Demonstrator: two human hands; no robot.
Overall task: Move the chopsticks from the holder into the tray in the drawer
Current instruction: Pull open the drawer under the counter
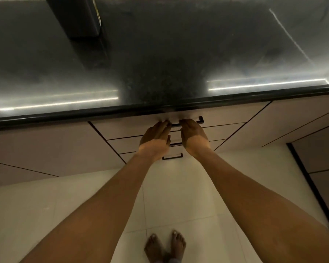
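Observation:
The top drawer (222, 115) sits flush with the cabinet front under the dark countertop (160, 69). Its black bar handle (200, 120) shows between and to the right of my hands. My left hand (156, 138) lies palm down with its fingers stretched to the handle's left end. My right hand (193, 135) rests over the handle's middle. The fingertips of both hands end in shadow at the bar, so any grip is hidden. No chopsticks, holder or tray are in view.
A dark boxy object (78, 18) stands on the countertop at the back left. Two lower drawers with black handles (172, 156) sit below my hands. Cabinet doors flank them. My bare feet (165, 245) stand on the pale tiled floor.

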